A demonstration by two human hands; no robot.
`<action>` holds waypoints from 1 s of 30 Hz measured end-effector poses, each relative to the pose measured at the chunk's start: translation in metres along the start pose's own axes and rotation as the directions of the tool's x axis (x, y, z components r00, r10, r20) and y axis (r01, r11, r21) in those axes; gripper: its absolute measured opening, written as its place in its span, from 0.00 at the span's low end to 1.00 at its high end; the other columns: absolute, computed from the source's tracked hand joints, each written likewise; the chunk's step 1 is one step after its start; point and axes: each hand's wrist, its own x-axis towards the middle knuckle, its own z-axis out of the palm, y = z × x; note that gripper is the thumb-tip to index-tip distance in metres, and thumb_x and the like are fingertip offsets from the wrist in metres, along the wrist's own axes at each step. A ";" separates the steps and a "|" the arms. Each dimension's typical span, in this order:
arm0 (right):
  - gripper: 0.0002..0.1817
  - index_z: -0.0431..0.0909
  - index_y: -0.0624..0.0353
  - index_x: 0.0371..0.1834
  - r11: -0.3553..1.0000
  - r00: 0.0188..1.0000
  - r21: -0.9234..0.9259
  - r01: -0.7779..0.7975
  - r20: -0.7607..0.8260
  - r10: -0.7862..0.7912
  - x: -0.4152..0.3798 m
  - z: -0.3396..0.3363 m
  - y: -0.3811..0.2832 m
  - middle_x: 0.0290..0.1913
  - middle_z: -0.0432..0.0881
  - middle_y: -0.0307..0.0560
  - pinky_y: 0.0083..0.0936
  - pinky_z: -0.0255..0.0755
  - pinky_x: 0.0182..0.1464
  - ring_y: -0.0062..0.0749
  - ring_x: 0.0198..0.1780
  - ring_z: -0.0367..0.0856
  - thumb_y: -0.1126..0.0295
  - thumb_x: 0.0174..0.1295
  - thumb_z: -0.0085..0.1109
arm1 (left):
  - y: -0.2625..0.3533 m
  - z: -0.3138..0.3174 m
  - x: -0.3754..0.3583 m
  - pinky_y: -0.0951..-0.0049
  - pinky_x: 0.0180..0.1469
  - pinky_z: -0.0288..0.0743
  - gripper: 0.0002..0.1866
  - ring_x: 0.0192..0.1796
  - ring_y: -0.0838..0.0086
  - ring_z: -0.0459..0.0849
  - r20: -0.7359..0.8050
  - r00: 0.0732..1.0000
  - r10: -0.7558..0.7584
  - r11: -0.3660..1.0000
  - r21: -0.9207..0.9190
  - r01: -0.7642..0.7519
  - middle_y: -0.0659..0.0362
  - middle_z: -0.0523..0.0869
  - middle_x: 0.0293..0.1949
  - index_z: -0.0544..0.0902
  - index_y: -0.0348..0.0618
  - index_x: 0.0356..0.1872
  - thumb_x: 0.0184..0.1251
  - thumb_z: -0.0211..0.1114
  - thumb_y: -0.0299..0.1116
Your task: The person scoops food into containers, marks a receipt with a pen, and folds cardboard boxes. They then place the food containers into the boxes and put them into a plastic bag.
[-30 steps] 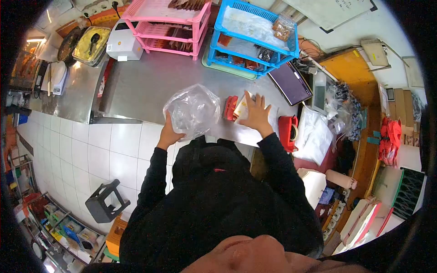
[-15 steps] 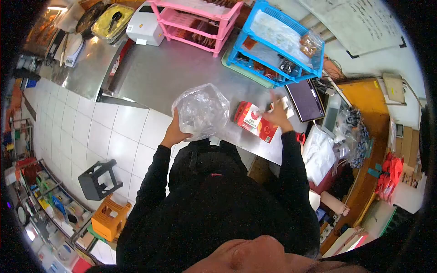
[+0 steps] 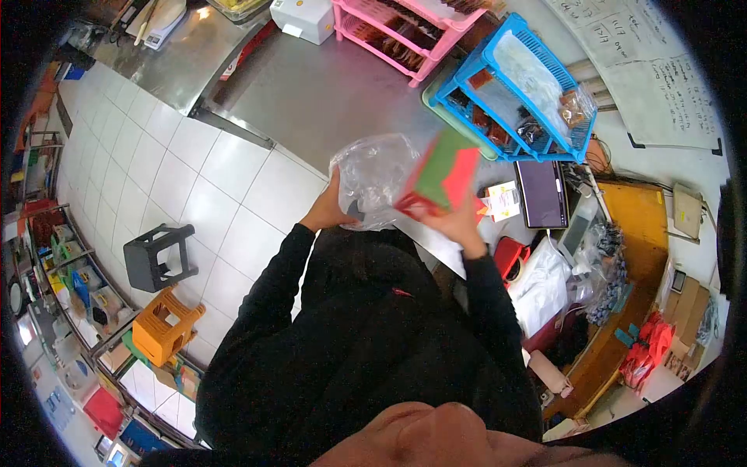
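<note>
A clear plastic bag point(image 3: 379, 175) puffs out over the near edge of the metal table point(image 3: 327, 93). My left hand point(image 3: 330, 205) grips its left side, fingers wrapped at the bag's edge. Just right of the bag, my right hand point(image 3: 457, 224) holds a red and green box point(image 3: 445, 173) by its lower end. The box is tilted, raised off the table and blurred by motion, with its near corner by the bag's right side. A white card point(image 3: 503, 201) lies on the table to the right of the box.
Pink racks point(image 3: 405, 39) and blue racks point(image 3: 510, 93) stand at the table's back. At the right are a dark-screened tablet point(image 3: 542, 193), a red pouch point(image 3: 510, 258) and white plastic point(image 3: 538, 284). Black point(image 3: 159, 257) and orange point(image 3: 165, 325) stools stand on the floor at left.
My right hand has taken hold of the box, lifted it from the table and turned it towards the bag. My left hand still holds the bag. The camera view has shifted.
</note>
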 end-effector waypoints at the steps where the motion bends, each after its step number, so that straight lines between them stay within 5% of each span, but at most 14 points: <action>1: 0.66 0.37 0.64 0.72 0.993 0.996 -0.103 0.061 0.076 -0.053 0.000 0.018 0.007 0.68 0.53 0.61 0.38 0.52 0.69 0.48 0.71 0.53 0.65 0.32 0.77 | -0.002 0.001 0.000 0.68 0.69 0.57 0.75 0.70 0.52 0.61 0.002 1.000 -0.011 1.000 -0.012 0.011 0.36 0.56 0.68 0.29 0.30 0.69 0.27 0.83 0.35; 2: 0.65 0.38 0.65 0.72 0.956 0.976 -0.202 0.214 0.079 -0.202 0.007 0.040 0.008 0.68 0.54 0.61 0.40 0.51 0.69 0.50 0.70 0.53 0.65 0.31 0.77 | -0.001 0.001 -0.002 0.68 0.69 0.57 0.75 0.70 0.52 0.61 -0.004 1.000 -0.011 1.000 -0.012 0.010 0.36 0.56 0.68 0.29 0.30 0.69 0.27 0.83 0.35; 5: 0.61 0.47 0.60 0.70 0.967 0.940 0.136 0.217 0.237 -0.244 0.029 0.081 0.027 0.64 0.60 0.59 0.44 0.53 0.67 0.53 0.68 0.56 0.66 0.30 0.77 | 0.000 -0.003 -0.012 0.68 0.69 0.56 0.76 0.70 0.52 0.59 -0.004 1.000 -0.002 0.989 -0.149 0.001 0.36 0.55 0.69 0.27 0.30 0.68 0.28 0.84 0.37; 7: 0.55 0.55 0.53 0.68 0.793 0.903 -0.545 0.273 0.430 -0.015 0.030 0.093 0.032 0.59 0.63 0.57 0.49 0.57 0.63 0.52 0.64 0.61 0.67 0.30 0.76 | -0.003 -0.004 -0.018 0.68 0.69 0.56 0.77 0.70 0.51 0.59 -0.084 0.996 0.034 0.999 -0.010 -0.035 0.35 0.55 0.68 0.26 0.30 0.68 0.28 0.84 0.39; 10: 0.52 0.58 0.46 0.68 0.664 0.889 -0.677 0.319 0.456 0.037 0.031 0.107 0.038 0.59 0.64 0.56 0.54 0.59 0.59 0.47 0.64 0.62 0.68 0.32 0.74 | 0.004 0.002 -0.024 0.69 0.69 0.55 0.77 0.70 0.51 0.59 -0.047 0.998 -0.052 0.997 -0.052 0.050 0.34 0.56 0.68 0.26 0.30 0.68 0.27 0.84 0.39; 11: 0.55 0.55 0.44 0.70 0.646 0.883 -0.682 0.343 0.469 0.026 0.033 0.115 0.048 0.60 0.63 0.54 0.66 0.52 0.59 0.49 0.65 0.60 0.66 0.31 0.75 | 0.006 0.003 -0.024 0.69 0.69 0.55 0.77 0.70 0.51 0.59 -0.051 0.997 -0.053 0.997 -0.052 0.051 0.34 0.56 0.68 0.26 0.30 0.68 0.27 0.84 0.39; 14: 0.56 0.54 0.43 0.71 0.611 0.893 -0.713 0.345 0.449 0.020 0.034 0.129 0.059 0.64 0.61 0.53 0.69 0.52 0.58 0.50 0.67 0.59 0.66 0.32 0.75 | 0.006 0.008 -0.025 0.69 0.69 0.54 0.77 0.70 0.51 0.59 -0.031 0.994 -0.107 0.992 -0.068 0.104 0.34 0.56 0.68 0.27 0.29 0.68 0.26 0.84 0.40; 18: 0.52 0.58 0.45 0.69 0.669 0.889 -0.681 0.298 0.453 0.065 0.034 0.115 0.053 0.65 0.63 0.53 0.61 0.56 0.61 0.49 0.66 0.62 0.66 0.34 0.74 | 0.006 0.005 -0.023 0.67 0.70 0.54 0.73 0.70 0.50 0.58 -0.072 0.996 -0.058 0.988 -0.144 0.048 0.34 0.56 0.68 0.33 0.29 0.69 0.31 0.82 0.44; 20: 0.45 0.64 0.48 0.65 0.886 0.895 -0.225 0.404 0.299 -0.332 0.029 0.089 0.060 0.63 0.67 0.52 0.47 0.60 0.63 0.48 0.63 0.66 0.65 0.37 0.74 | 0.005 0.006 -0.022 0.66 0.70 0.54 0.70 0.70 0.50 0.58 -0.058 0.996 -0.067 0.974 -0.218 0.053 0.35 0.55 0.68 0.35 0.31 0.70 0.35 0.81 0.45; 21: 0.39 0.69 0.52 0.61 0.937 0.953 -0.234 0.258 0.220 -0.208 0.022 0.070 0.062 0.59 0.71 0.51 0.38 0.63 0.63 0.49 0.62 0.68 0.63 0.41 0.73 | 0.002 0.005 -0.020 0.66 0.70 0.54 0.67 0.71 0.51 0.57 -0.083 0.995 -0.047 0.989 -0.146 0.034 0.36 0.55 0.69 0.37 0.33 0.71 0.39 0.80 0.45; 23: 0.42 0.65 0.51 0.64 0.957 0.996 -0.289 0.029 -0.076 -0.053 0.005 0.024 0.059 0.61 0.69 0.53 0.38 0.62 0.63 0.49 0.62 0.67 0.59 0.41 0.73 | 0.007 0.004 -0.019 0.65 0.71 0.52 0.60 0.72 0.53 0.54 -0.110 0.994 -0.002 0.999 -0.047 -0.003 0.41 0.53 0.71 0.40 0.41 0.73 0.46 0.75 0.45; 25: 0.61 0.49 0.47 0.72 0.755 0.962 -0.602 -0.259 -0.086 0.260 -0.022 0.002 0.093 0.65 0.59 0.60 0.57 0.58 0.60 0.57 0.65 0.58 0.54 0.31 0.77 | 0.011 0.005 -0.018 0.66 0.71 0.51 0.59 0.73 0.54 0.54 -0.109 0.993 0.036 0.998 -0.054 -0.042 0.43 0.53 0.71 0.40 0.41 0.73 0.47 0.75 0.45; 28: 0.64 0.46 0.46 0.73 0.556 0.946 -0.799 -0.231 -0.051 0.320 -0.046 0.005 0.139 0.61 0.61 0.59 0.65 0.57 0.57 0.60 0.62 0.59 0.55 0.28 0.78 | 0.016 0.009 -0.021 0.67 0.72 0.48 0.54 0.74 0.57 0.52 -0.094 0.995 0.046 0.991 -0.122 -0.057 0.46 0.51 0.73 0.41 0.42 0.73 0.52 0.70 0.40; 30: 0.65 0.47 0.48 0.73 0.582 0.944 -0.775 -0.246 -0.056 0.325 -0.038 -0.006 0.137 0.55 0.64 0.58 0.56 0.60 0.58 0.58 0.57 0.63 0.59 0.26 0.77 | 0.016 0.006 -0.015 0.69 0.72 0.46 0.49 0.74 0.59 0.50 -0.094 0.995 0.030 0.982 -0.183 -0.047 0.48 0.50 0.73 0.42 0.43 0.73 0.56 0.66 0.35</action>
